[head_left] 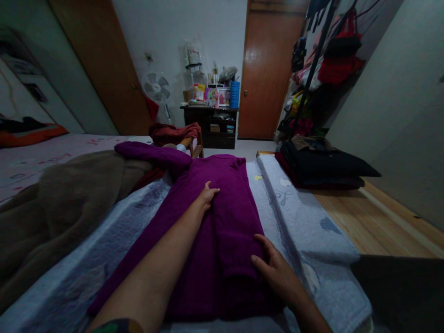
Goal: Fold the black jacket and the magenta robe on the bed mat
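A purple long-sleeved top point(194, 222) lies spread on the bed, its neck end away from me. One sleeve point(232, 231) is folded in and runs down the right part of the body, cuff toward me. The other sleeve point(156, 155) stretches out to the left over a brown blanket. My left hand point(207, 195) rests on the top beside the upper part of the folded sleeve, thumb and forefinger spread. At the garment's right edge near the cuff, my right hand point(274, 270) touches the cloth with thumb and forefinger apart; its other fingers are partly hidden.
A grey-white quilted bedcover point(298, 222) lies under the top. The brown blanket point(76, 185) is heaped at left. A stack of folded dark clothes point(322, 162) sits on the wooden ledge point(378, 222) at right. Reddish cloth point(175, 133) hangs over a wooden rail beyond.
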Motion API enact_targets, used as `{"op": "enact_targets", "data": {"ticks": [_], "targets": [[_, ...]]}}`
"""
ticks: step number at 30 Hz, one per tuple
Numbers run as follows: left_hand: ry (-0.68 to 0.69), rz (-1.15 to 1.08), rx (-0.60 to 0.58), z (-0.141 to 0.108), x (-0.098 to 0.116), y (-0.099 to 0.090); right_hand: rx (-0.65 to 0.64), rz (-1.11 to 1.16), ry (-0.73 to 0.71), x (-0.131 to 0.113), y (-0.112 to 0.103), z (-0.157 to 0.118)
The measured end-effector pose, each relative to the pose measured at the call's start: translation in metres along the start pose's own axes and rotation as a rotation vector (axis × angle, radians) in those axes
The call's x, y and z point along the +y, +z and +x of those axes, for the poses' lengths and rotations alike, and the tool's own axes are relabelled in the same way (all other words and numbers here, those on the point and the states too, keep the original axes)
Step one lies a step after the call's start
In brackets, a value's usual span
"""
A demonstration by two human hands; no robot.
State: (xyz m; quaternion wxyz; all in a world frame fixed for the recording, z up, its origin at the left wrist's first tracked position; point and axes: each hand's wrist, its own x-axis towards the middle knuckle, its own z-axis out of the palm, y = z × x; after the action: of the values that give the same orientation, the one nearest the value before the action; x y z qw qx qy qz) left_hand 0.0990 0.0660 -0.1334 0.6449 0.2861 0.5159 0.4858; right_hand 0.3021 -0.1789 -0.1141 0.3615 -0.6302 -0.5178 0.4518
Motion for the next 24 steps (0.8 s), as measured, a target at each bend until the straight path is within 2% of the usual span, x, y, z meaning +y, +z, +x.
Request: {"op": "enact_targets", "data": {"ticks": [4, 7, 11, 17, 21, 24], "targets": [[-0.007, 0.041, 0.043, -0.029, -0.008, -0.003, 0.008, -0.079, -0.006, -0.005, 0.003, -0.006], [-0.022, 0.061, 0.004, -0.059, -0.014, -0.004, -0.024, -0.059, 0.04, -0.008, 0.008, -0.01], [-0.079, 0.108, -0.078, -0.095, -0.022, -0.01, -0.057, 0.103, -0.017, -0.009, 0.019, -0.011], [-0.128, 0.087, -0.129, -0.126, -0.034, -0.018, -0.098, 0.242, -0.059, -0.007, 0.029, -0.011], [-0.042, 0.058, -0.166, -0.144, -0.044, -0.016, -0.042, 0.253, -0.082, -0.007, 0.021, -0.014], [0.054, 0.105, -0.171, -0.149, -0.053, -0.016, 0.025, 0.099, -0.095, -0.004, 0.01, -0.017]]}}
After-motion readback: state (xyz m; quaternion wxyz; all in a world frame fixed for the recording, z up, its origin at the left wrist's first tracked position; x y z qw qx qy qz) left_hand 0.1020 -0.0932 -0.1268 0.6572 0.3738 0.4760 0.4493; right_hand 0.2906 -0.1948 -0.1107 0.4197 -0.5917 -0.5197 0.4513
